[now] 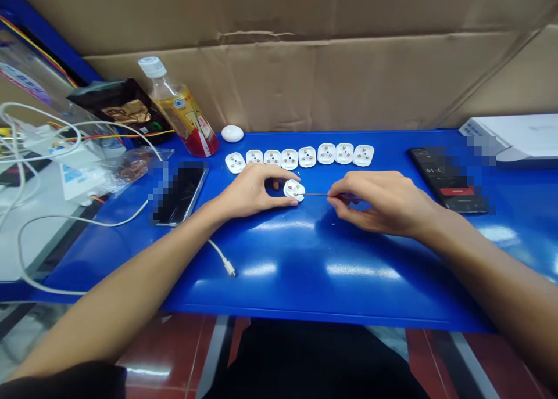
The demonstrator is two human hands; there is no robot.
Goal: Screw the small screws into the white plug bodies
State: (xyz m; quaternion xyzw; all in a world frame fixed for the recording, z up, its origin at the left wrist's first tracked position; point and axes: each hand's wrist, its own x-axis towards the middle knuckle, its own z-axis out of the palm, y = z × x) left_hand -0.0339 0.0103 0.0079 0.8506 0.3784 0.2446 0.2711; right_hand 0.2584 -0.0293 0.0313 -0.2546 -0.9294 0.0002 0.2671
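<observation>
I logged: white plastic plug (294, 190), rounded, 3 metal contacts, sat on glossy blue bench (305, 288) just below row of 8 similar plugs (307, 156). L hand (248, 193) spread over it, pressing; R hand (379, 204) pinched thin screwdriver (316, 194), tip at plug. Corrugated cardboard (305, 79) behind.

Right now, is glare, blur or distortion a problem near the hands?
Head view: glare streaks the blue table below the left hand and right hand; the wide lens bows the edges; the phone is pixelated; the white plug base between them looks sharp.
</observation>
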